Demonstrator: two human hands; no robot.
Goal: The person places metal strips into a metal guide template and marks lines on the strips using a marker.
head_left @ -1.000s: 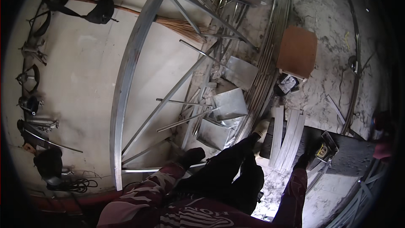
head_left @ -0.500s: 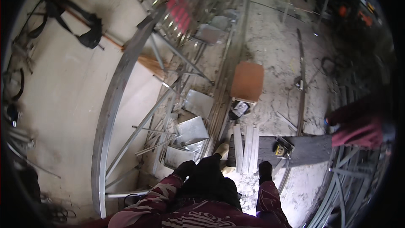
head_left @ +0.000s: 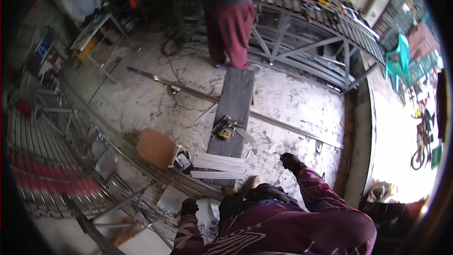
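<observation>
Pale, flat, narrow strips (head_left: 219,164) lie across the near end of the long dark-grey plank (head_left: 236,92), overhanging its left edge. Stained pale floor (head_left: 269,148) stretches right, under the right hand (head_left: 292,162); the left hand (head_left: 190,207) is near a silvery metal sheet (head_left: 171,199), both hands' fingers too dark to tell.

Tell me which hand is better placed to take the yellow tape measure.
Probably the right hand: it is farther forward and nearer the tape measure; pale strips lie between that and the left hand.

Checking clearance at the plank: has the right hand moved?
Yes: away from the dark plank, to its right in view. Half a second ago the right hand showed at its edge, by the pale strips.
</observation>
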